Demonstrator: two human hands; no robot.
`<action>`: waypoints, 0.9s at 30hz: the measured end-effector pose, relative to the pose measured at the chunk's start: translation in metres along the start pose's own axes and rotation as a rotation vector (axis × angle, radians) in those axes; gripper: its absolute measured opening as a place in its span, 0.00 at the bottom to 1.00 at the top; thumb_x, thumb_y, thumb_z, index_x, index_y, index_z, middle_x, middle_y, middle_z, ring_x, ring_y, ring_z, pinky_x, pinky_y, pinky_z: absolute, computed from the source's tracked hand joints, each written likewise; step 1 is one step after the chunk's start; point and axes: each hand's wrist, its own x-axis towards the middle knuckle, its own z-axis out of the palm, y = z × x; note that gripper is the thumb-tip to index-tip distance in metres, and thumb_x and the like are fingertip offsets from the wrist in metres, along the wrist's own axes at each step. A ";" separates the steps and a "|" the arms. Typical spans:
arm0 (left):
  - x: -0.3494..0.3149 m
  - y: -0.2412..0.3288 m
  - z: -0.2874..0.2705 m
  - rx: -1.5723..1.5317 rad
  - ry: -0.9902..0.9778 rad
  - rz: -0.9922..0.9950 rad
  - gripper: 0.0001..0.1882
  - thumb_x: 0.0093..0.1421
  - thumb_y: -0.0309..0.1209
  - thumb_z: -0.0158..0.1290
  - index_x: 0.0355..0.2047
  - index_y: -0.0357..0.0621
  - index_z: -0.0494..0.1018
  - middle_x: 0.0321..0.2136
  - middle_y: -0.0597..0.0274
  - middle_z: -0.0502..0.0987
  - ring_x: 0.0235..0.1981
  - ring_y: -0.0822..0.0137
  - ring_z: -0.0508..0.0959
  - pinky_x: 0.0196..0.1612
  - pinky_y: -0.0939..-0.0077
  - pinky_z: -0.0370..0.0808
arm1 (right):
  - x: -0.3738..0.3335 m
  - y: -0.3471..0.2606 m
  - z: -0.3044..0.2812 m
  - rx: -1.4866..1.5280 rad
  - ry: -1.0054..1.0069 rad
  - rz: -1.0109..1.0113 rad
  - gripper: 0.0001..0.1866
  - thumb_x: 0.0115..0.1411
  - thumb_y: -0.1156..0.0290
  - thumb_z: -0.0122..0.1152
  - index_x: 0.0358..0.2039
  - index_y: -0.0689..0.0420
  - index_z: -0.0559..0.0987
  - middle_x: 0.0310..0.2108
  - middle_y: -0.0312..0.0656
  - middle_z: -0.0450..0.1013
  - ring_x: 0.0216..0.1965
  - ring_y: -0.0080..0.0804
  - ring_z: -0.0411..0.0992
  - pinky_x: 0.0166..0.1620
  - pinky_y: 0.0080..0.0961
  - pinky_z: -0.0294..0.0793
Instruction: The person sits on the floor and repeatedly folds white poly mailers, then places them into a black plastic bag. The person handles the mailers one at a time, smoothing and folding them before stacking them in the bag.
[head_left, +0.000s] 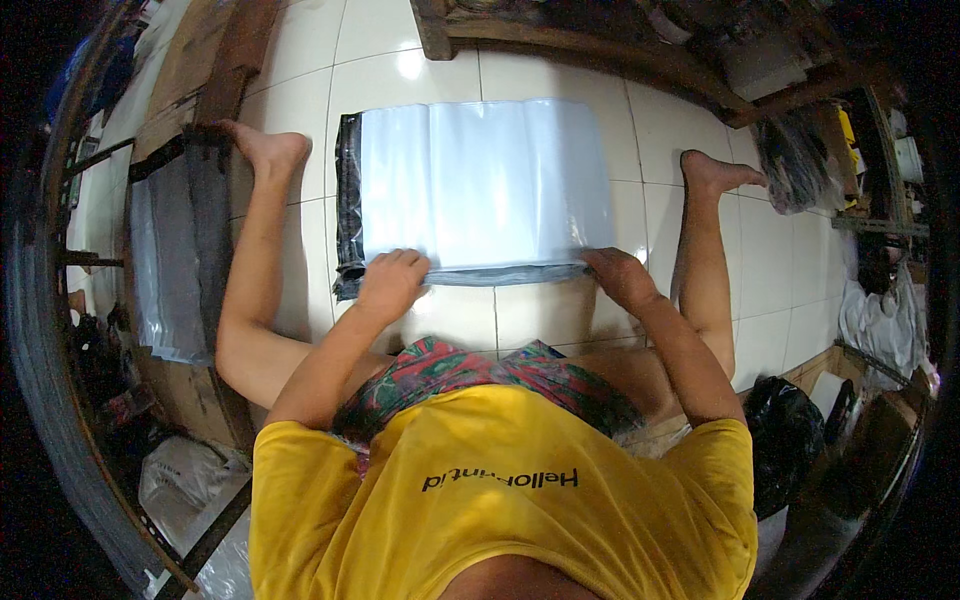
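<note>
A stack of pale plastic mailing bags (490,185) lies flat on the tiled floor between my spread legs. A black strip (349,190) runs down its left side, and the layered near edge (510,275) shows several sheets. My left hand (395,282) is closed on the near edge close to the left corner, its fingers curled over the top sheet. At the near right corner my right hand (622,278) is closed on the edge, with its fingertips partly hidden and a little blurred.
Another pile of grey plastic bags (175,255) lies on a wooden board (185,395) at the left. A wooden frame (590,70) stands on the floor ahead. Clear plastic packs (795,165) lie beyond my right foot, and a black plastic bag (785,435) sits at the lower right.
</note>
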 end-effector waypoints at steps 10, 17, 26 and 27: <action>-0.025 -0.080 -0.033 -0.150 -0.161 -0.236 0.17 0.60 0.41 0.59 0.45 0.45 0.77 0.33 0.47 0.82 0.37 0.46 0.82 0.43 0.53 0.76 | 0.015 0.011 -0.032 0.367 0.113 0.272 0.15 0.65 0.65 0.61 0.49 0.57 0.78 0.45 0.52 0.79 0.47 0.51 0.78 0.51 0.41 0.77; 0.011 -0.125 -0.009 -0.630 -0.365 -0.348 0.24 0.60 0.42 0.59 0.52 0.42 0.72 0.40 0.40 0.80 0.43 0.47 0.81 0.48 0.60 0.75 | 0.042 0.022 -0.009 0.346 0.461 0.492 0.23 0.61 0.64 0.65 0.55 0.56 0.74 0.56 0.57 0.70 0.54 0.54 0.72 0.55 0.44 0.74; 0.008 -0.085 -0.016 -0.156 -0.106 -0.344 0.23 0.57 0.35 0.60 0.51 0.41 0.71 0.45 0.45 0.76 0.48 0.46 0.76 0.52 0.54 0.72 | 0.021 -0.023 0.014 -0.439 0.177 -0.178 0.35 0.60 0.65 0.58 0.68 0.57 0.62 0.66 0.54 0.61 0.68 0.53 0.58 0.71 0.53 0.53; 0.008 -0.063 -0.026 0.003 0.056 -0.262 0.23 0.55 0.35 0.61 0.50 0.41 0.71 0.47 0.46 0.75 0.50 0.46 0.74 0.54 0.53 0.71 | 0.024 -0.016 0.020 -0.463 0.204 -0.162 0.35 0.60 0.66 0.57 0.67 0.58 0.62 0.66 0.54 0.61 0.68 0.53 0.59 0.71 0.52 0.53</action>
